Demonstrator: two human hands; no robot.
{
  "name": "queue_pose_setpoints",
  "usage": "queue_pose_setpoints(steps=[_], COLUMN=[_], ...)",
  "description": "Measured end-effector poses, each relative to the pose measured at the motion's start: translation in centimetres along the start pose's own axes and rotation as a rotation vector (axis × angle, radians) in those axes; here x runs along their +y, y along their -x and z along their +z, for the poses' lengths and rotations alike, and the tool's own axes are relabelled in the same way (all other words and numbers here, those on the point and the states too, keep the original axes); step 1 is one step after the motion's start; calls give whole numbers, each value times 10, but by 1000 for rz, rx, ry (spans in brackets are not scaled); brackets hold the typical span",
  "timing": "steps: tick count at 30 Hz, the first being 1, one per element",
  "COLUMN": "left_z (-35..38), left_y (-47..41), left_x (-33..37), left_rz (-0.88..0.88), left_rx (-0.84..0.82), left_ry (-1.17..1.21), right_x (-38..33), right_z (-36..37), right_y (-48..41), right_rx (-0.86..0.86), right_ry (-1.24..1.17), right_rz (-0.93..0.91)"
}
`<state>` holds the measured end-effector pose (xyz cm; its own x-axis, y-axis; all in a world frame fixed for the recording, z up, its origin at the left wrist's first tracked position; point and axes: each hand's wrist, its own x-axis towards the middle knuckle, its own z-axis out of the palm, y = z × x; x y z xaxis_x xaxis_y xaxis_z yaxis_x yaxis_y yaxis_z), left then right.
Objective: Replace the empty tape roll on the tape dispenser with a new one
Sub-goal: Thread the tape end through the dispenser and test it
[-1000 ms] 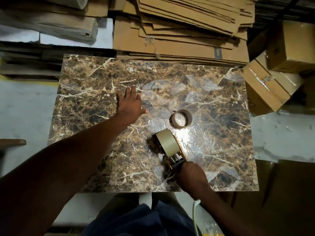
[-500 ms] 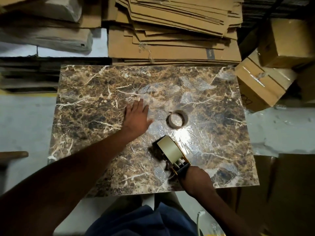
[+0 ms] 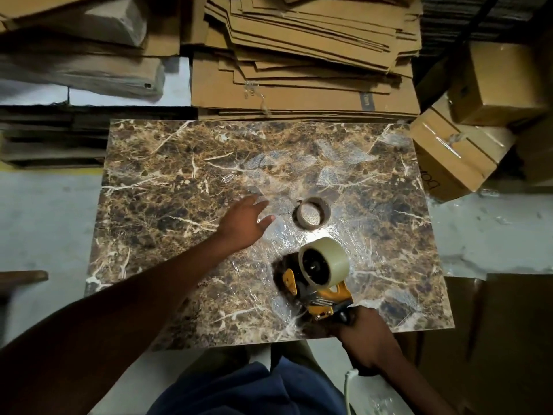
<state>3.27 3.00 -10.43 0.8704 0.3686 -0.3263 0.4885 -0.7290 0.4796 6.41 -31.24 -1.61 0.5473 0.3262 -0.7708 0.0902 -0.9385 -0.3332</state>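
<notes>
A yellow tape dispenser (image 3: 321,298) stands on the marble-patterned table (image 3: 167,187) near its front edge, carrying a full roll of clear tape (image 3: 324,262). My right hand (image 3: 363,333) grips the dispenser's handle from below. An empty brown cardboard tape core (image 3: 311,212) lies flat on the table just beyond the dispenser. My left hand (image 3: 245,223) hovers with fingers spread a little to the left of the core, not touching it.
Stacks of flattened cardboard (image 3: 299,55) lie behind the table. Taped cartons (image 3: 457,151) sit at the right rear. Wrapped bundles (image 3: 83,67) are at the back left. Pale floor flanks the table.
My left hand has lifted off the table and moved right, toward the empty core. The dispenser has turned so the roll's open side faces me.
</notes>
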Motion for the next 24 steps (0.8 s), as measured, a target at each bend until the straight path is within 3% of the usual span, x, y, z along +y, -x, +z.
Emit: queue_pose_setpoints(steps=[4,7,9,13,16,21,24], left_z=[-22,-33,-39,-55,-69,-71,-66], left_y=[19,29,33,29,31,35,41], left_x=[34,39,31,8,-7,-28,-38], left_rz=[-223,-314,-284,-214,-178,-212,-264], left_rx=[-194,-313,-339,-213,-136,-55,-41], left_ry=[834,1051,1153,1108,1017,918,865], right_x=[-25,-47,-63,-91,-106,-121,-122], right_z=[-13,-15,-17,-15,-9,7,17], right_y=[-8,-23,-32,-54,-73,-96,-108], right_rx=[-96,-176,-197,-94,74,317,370], right_ry=[-353,-507,-541,-365,-255,-99,-12], right_rz=[-103,-172,-192,-242,-257,-333,-387])
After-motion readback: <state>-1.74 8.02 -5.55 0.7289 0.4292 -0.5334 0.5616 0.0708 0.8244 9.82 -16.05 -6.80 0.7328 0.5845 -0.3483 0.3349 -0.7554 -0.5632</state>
